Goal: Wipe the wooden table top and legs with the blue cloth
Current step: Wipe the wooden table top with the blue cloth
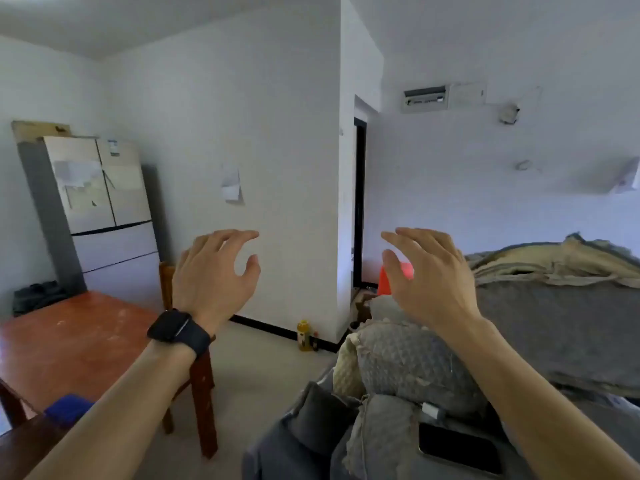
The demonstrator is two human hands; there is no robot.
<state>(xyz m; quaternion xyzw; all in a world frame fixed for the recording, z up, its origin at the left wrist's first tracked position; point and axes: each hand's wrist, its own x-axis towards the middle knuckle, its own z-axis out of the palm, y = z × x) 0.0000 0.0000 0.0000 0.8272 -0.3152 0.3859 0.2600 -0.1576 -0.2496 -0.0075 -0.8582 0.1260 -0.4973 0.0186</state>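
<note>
The reddish wooden table (76, 337) stands at the lower left, one leg (204, 403) showing at its near right corner. A blue cloth (67, 408) lies at the table's near edge, partly hidden by my left forearm. My left hand (214, 275), with a dark watch on the wrist, is raised in the air with loosely spread fingers and holds nothing. My right hand (429, 271) hangs in the air the same way, empty, above the sofa arm. Neither hand touches the table or the cloth.
A grey sofa (554, 327) with rumpled covers fills the right side, a dark phone (457, 448) lying on it. A fridge (104, 209) stands behind the table, a wooden chair (166, 282) beside it. A yellow bottle (304, 336) sits on the floor by the wall corner.
</note>
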